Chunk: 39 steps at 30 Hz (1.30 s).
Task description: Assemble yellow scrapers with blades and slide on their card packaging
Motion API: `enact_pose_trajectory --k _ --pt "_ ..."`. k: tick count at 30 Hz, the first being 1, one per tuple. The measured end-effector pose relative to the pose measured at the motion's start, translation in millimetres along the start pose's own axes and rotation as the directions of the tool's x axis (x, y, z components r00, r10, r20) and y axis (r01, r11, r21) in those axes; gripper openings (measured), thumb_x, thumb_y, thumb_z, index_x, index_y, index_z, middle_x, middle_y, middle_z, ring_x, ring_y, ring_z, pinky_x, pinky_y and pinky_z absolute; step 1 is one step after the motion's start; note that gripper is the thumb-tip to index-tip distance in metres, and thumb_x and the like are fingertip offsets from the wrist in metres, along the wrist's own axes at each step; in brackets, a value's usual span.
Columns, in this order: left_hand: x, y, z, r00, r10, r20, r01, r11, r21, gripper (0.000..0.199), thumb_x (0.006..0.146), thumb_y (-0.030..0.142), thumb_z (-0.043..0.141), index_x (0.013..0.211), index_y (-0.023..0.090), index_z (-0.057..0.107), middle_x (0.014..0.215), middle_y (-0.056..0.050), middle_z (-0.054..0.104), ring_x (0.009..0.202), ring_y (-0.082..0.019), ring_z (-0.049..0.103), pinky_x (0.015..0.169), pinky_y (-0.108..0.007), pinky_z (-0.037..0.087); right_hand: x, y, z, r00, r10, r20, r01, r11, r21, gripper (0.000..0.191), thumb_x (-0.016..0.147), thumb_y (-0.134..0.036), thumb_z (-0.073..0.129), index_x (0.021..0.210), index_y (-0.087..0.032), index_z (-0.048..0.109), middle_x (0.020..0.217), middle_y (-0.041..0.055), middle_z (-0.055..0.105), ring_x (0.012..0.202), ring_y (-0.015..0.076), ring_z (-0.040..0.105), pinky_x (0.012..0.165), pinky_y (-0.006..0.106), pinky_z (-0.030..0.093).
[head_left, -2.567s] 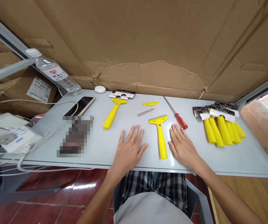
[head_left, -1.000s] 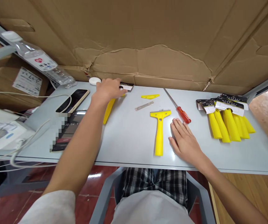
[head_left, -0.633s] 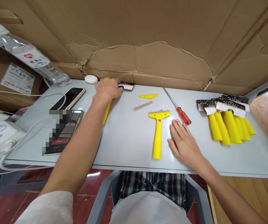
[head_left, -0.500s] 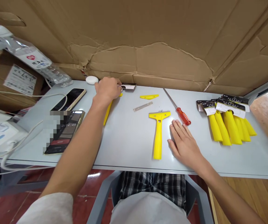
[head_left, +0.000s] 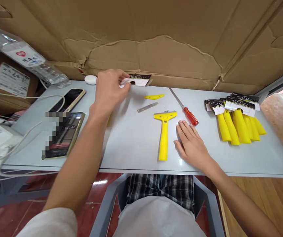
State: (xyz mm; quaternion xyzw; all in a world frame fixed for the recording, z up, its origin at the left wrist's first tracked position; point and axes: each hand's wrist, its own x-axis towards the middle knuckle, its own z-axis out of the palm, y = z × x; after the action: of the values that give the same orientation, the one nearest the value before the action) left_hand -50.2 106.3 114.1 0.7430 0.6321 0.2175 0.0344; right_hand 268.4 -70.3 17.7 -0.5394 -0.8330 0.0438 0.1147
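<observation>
Near the cardboard wall, my left hand [head_left: 112,85] pinches the left end of a black-and-white packaging card [head_left: 141,80], tilted up off the table. Part of a yellow handle [head_left: 109,120] shows beside my left wrist; the rest is hidden. My right hand [head_left: 191,144] lies flat, fingers stretched out, touching no tool. To its left is a yellow scraper [head_left: 164,136], head pointing away from me. Beyond it lie a flat metal blade [head_left: 147,107] and a small yellow clamp plate [head_left: 154,96]. A screwdriver with a red handle [head_left: 191,116] rests just past my right fingertips.
Several yellow scraper handles [head_left: 242,126] with cards are piled at the right. Two phones [head_left: 64,135], a white oval object [head_left: 90,79] and white cables are at the left. A plastic bottle [head_left: 30,56] leans there. A cardboard wall [head_left: 171,56] borders the far edge.
My left hand has lifted the packaging card from the tabletop and moved slightly away from me. My right hand stays flat in place. The view has shifted a little.
</observation>
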Motion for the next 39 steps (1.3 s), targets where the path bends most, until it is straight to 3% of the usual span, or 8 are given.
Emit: enact_pose_trajectory --k 5,12,19,24,27,30,35,39 --pt "-59 34 2.4 0.992 -0.003 -0.124 -0.039 0.942 -0.333 0.033 0.097 0.047 0.069 0.12 0.026 0.077 0.129 -0.003 0.079 0.098 -0.02 0.079 0.091 -0.035 0.066 1 1 -1 1.0 0.009 -0.009 -0.009 1.0 0.02 0.065 0.113 -0.04 0.04 0.171 -0.01 0.044 0.179 0.0197 0.038 0.171 0.0343 0.03 0.139 0.061 0.03" --pt "-121 40 25.6 0.996 0.015 -0.084 -0.051 0.897 -0.438 0.023 0.094 0.036 0.074 0.113 0.024 0.081 0.119 -0.005 0.081 0.089 -0.02 0.081 0.086 -0.035 0.069 2 -1 -5 0.999 0.026 0.018 -0.027 0.999 0.021 0.065 0.113 -0.04 0.04 0.167 -0.006 0.047 0.18 0.0194 0.036 0.171 0.0339 0.029 0.14 0.057 0.028" --pt "-161 39 23.3 0.981 0.091 -0.171 -0.157 0.892 -0.424 0.014 0.096 0.031 0.073 0.107 0.027 0.08 0.119 -0.004 0.081 0.101 -0.022 0.079 0.089 -0.039 0.069 2 3 -5 0.999 0.03 0.017 -0.031 0.997 0.065 0.064 0.112 -0.041 0.041 0.167 -0.01 0.048 0.18 0.0179 0.036 0.171 0.034 0.03 0.139 0.059 0.028" --pt "-181 33 26.7 0.965 0.1 -0.241 -0.183 0.917 -0.354 0.01 0.098 0.029 0.071 0.106 0.028 0.077 0.124 -0.005 0.079 0.11 -0.025 0.078 0.101 -0.046 0.067 10 -9 -22 0.998 0.059 -0.015 -0.057 0.994 0.095 0.051 0.111 -0.044 0.046 0.147 -0.015 0.068 0.163 0.0179 0.06 0.159 0.0376 0.048 0.128 0.058 0.042" --pt "-189 27 30.3 0.962 0.069 -0.266 -0.155 0.936 -0.316 0.008 0.098 0.03 0.072 0.105 0.029 0.077 0.123 -0.006 0.079 0.111 -0.026 0.078 0.102 -0.05 0.066 24 -31 -37 0.989 0.149 0.0 -0.148 0.983 0.107 0.046 0.111 -0.046 0.046 0.139 -0.019 0.071 0.125 0.0145 0.079 0.123 0.0357 0.071 0.103 0.052 0.054" --pt "-193 21 33.0 0.957 0.073 -0.281 -0.159 0.941 -0.299 0.01 0.097 0.03 0.073 0.106 0.029 0.076 0.125 -0.007 0.078 0.109 -0.026 0.078 0.099 -0.05 0.067 42 -52 -46 0.969 0.193 0.156 -0.214 0.969 0.127 0.049 0.11 -0.052 0.047 0.144 -0.022 0.066 0.099 0.0096 0.08 0.089 0.0297 0.074 0.078 0.041 0.051" --pt "-191 16 36.0 0.98 0.078 -0.185 -0.138 0.93 -0.341 0.029 0.095 0.03 0.073 0.124 0.027 0.074 0.146 -0.01 0.072 0.11 -0.027 0.078 0.096 -0.046 0.067 72 -57 -44 0.943 0.187 0.277 -0.227 0.966 0.122 0.044 0.107 -0.052 0.052 0.138 -0.027 0.069 0.104 0.0122 0.078 0.095 0.0309 0.072 0.074 0.037 0.045" --pt "-189 12 38.5 0.992 0.057 -0.111 -0.094 0.927 -0.362 0.042 0.092 0.028 0.073 0.134 0.03 0.071 0.141 -0.007 0.076 0.112 -0.028 0.077 0.097 -0.045 0.066 81 -48 -46 0.938 0.157 0.31 -0.234 0.945 0.228 0.038 0.107 -0.057 0.052 0.126 -0.032 0.073 0.1 0.0071 0.077 0.097 0.0274 0.069 0.074 0.035 0.043"
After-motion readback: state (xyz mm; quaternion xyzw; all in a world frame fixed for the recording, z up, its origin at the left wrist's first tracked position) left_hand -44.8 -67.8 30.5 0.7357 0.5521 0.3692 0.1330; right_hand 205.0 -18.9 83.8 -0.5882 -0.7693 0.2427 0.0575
